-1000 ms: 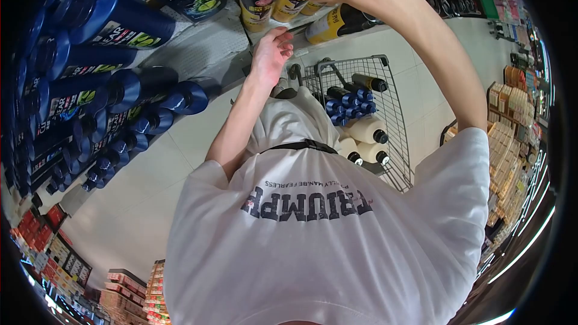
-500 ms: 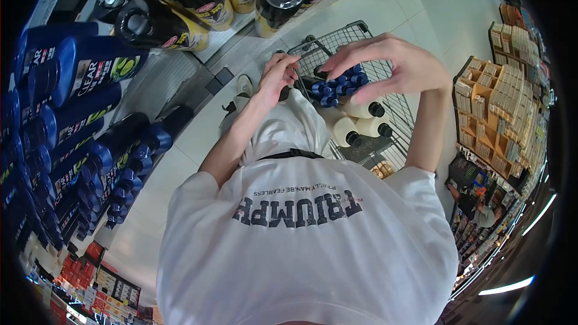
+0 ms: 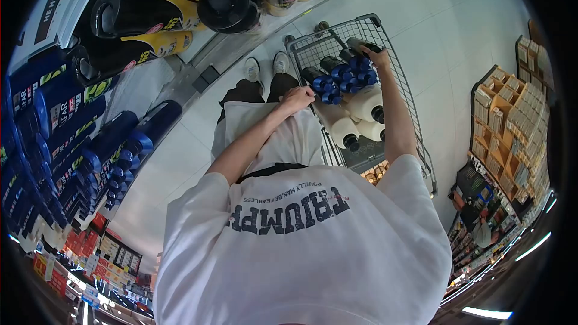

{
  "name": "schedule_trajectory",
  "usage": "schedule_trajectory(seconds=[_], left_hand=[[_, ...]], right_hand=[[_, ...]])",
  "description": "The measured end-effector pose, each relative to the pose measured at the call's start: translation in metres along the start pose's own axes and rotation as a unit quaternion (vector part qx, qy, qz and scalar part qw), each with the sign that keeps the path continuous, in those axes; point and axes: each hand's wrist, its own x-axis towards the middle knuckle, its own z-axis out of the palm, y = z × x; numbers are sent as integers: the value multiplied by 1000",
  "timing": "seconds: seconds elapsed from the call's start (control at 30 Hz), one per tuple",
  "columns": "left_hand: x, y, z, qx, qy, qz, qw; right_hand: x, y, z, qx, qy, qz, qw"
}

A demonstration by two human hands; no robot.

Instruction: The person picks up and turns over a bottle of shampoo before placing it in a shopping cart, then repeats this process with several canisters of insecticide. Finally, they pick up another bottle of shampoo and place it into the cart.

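My right hand (image 3: pixel 377 58) reaches into the shopping cart (image 3: pixel 404 90), its fingers closed around a dark bottle (image 3: pixel 360 44) at the cart's far end. Beside that bottle lie several dark bottles with blue caps (image 3: pixel 344 77). Closer to me are cream-coloured bottles with black caps (image 3: pixel 365 103), lying on their sides. My left hand (image 3: pixel 296 100) is at the cart's near-left rim with its fingers curled, seemingly around the rim; the fingertips are partly hidden.
Blue shampoo bottles (image 3: pixel 96 162) line a shelf on the left. Black-and-yellow bottles (image 3: pixel 174 15) stand on the shelf at upper left. A wooden display rack (image 3: pixel 503 108) full of small packs stands on the right. Below the cream bottles, a golden-brown item (image 3: pixel 376 173) shows in the cart.
My right hand has gone from open above the cart down to its far end, onto the dark bottle. My left hand has lowered to the cart's rim. The view has shifted slightly.
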Motion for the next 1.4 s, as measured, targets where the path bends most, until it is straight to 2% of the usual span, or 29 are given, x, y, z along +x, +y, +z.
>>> schedule_trajectory(seconds=[0.03,0.07,0.17,0.2,0.3,0.33,0.4,0.5,0.53,0.6,0.7,0.77,0.9,0.93,1.07,1.17,1.2,1.3,1.33,1.4], left_hand=[[0,3,-5,-26,-6,-13,1000],[0,5,-9,-51,-12,-25,998],[-3,7,-17,-105,-19,-26,994],[-4,5,-17,-118,-20,-21,993],[-7,4,-17,-123,-24,-23,992],[-3,4,-17,-158,-39,-24,986],[7,-3,-7,-227,-76,-26,971],[-10,37,-33,-352,-118,-64,926],[-6,40,-33,-369,-125,-51,920],[-7,55,-38,-394,-93,-59,912],[-14,72,-45,-439,-65,-69,893],[-34,86,-58,-485,-47,-71,870],[-90,86,-92,-534,-185,26,824],[-93,76,-91,-536,-176,1,826],[-137,52,-112,-679,-89,31,728],[-154,32,-126,-751,-41,65,656],[-165,33,-135,-768,-20,93,634],[-173,20,-147,-801,41,156,577],[-174,17,-154,-807,51,160,566],[-175,10,-165,-816,69,160,551]], right_hand=[[-1,-4,6,48,-18,37,998],[-2,-10,10,51,27,71,996],[0,-17,3,11,-2,121,993],[0,-17,7,4,22,123,992],[-15,-14,-1,-133,92,-96,982],[-26,-18,-12,-116,67,-121,984],[-76,-39,-45,-175,26,-218,960],[-166,-68,-114,-198,-10,-375,906],[-199,-80,-137,-194,-22,-430,882],[-268,-118,-176,-222,-67,-422,877],[-343,-147,-208,-279,-70,-469,835],[-393,-170,-219,-299,-84,-469,827],[-457,-199,-220,-361,-114,-503,777],[-468,-208,-218,-369,-120,-505,771],[-487,-235,-204,-333,-121,-542,762],[-502,-258,-185,-318,-58,-517,793],[-503,-266,-179,-311,-41,-551,774],[-513,-290,-167,-363,-48,-571,735],[-515,-297,-162,-369,-27,-633,680],[-521,-316,-152,-398,-19,-666,631]])
